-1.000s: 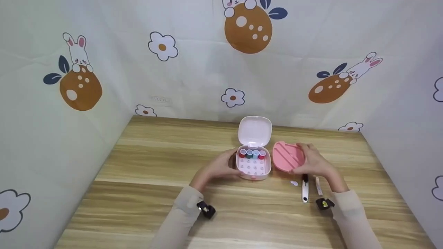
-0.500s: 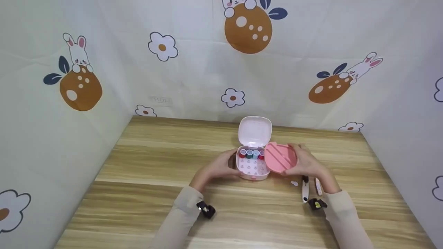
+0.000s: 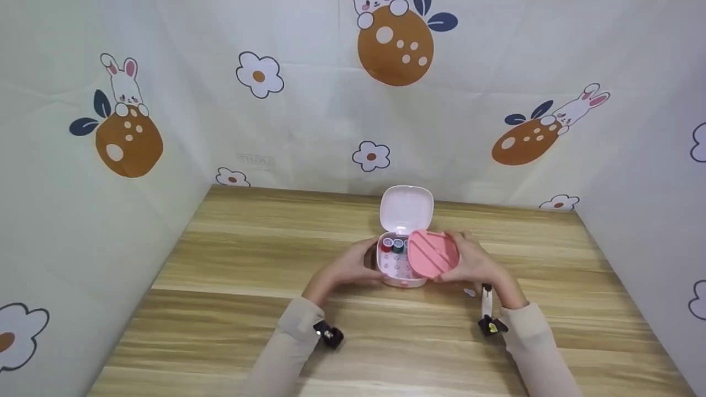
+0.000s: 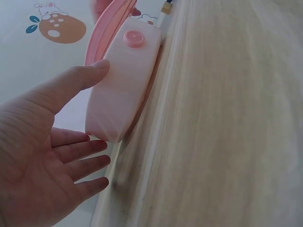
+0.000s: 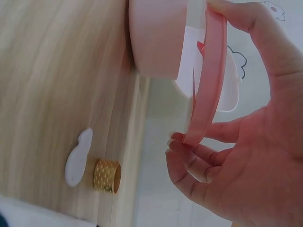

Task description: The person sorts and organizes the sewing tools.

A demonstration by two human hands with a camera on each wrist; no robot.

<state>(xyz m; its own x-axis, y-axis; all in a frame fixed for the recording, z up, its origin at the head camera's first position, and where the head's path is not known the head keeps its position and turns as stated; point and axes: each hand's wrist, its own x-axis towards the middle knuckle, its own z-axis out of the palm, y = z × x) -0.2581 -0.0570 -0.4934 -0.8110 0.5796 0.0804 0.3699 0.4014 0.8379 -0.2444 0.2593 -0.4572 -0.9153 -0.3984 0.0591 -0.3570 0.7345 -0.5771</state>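
A pale pink sewing box stands on the table with its lid raised. Inside it, thread spools line the back; the right ones are hidden. My left hand steadies the box's left side. In the left wrist view its thumb touches the front, while the fingers lie straight and spread by the side. My right hand grips a pink divided tray by its right edge, thumb in front and fingers behind. The tray hangs slightly tilted just above the box's right half.
A white needle threader and a gold thimble lie to the right of the box. A slim white tool with a black end lies near my right wrist. Patterned cloth hangs behind the table.
My right hand has carried the pink tray leftward, from beside the box to over its right half, covering the right spools. The left hand and the box have stayed in place.
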